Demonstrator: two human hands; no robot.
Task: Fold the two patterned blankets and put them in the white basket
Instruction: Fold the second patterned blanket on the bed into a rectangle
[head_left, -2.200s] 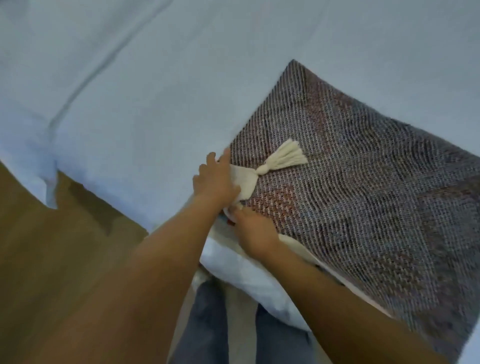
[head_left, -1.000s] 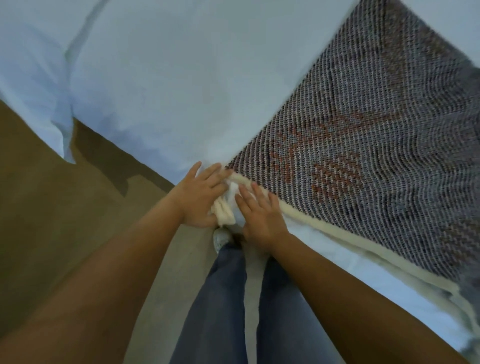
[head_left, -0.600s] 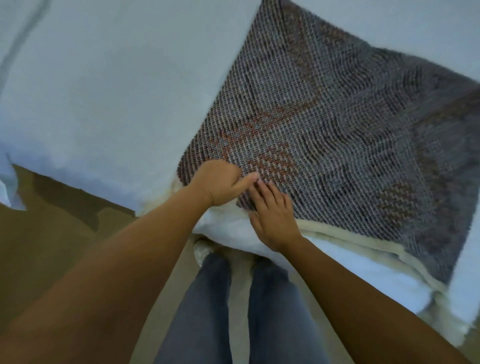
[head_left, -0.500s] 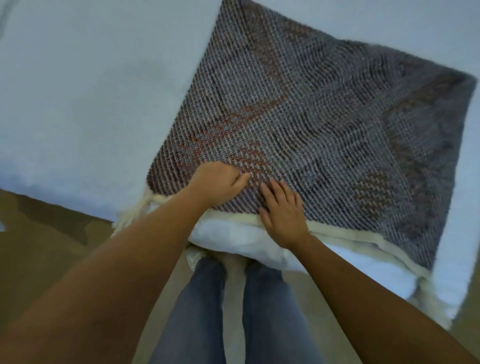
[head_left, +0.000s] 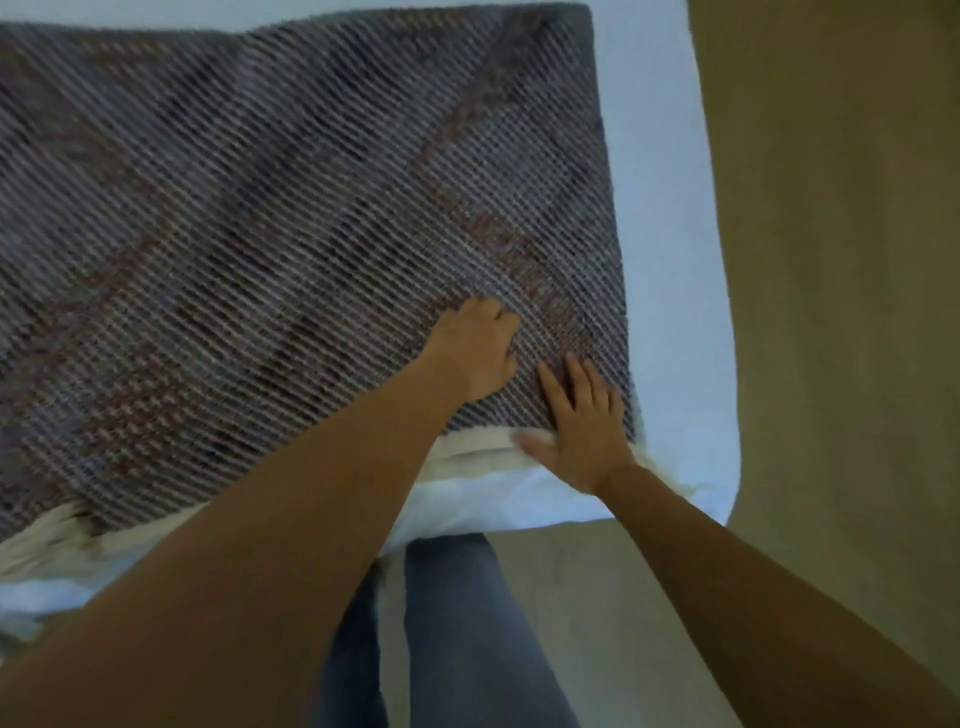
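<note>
A grey-and-rust woven patterned blanket (head_left: 291, 218) lies flat on the bed, with a cream border along its near edge. My left hand (head_left: 475, 353) rests on the blanket near its right side with the fingers curled in; whether they pinch fabric I cannot make out. My right hand (head_left: 584, 423) lies flat with spread fingers on the blanket's near right corner, thumb on the cream border. The second blanket and the white basket are out of view.
The bed's pale blue sheet (head_left: 670, 260) shows as a strip to the right of the blanket and ends at a corner. Tan carpet floor (head_left: 831, 260) lies beyond it. My jeans-clad legs (head_left: 457, 634) stand against the bed's near edge.
Both hands have slid from the blanket's near left corner along the near edge to its right corner. The tassel seen earlier is tucked away. The view has shifted right with them.
</note>
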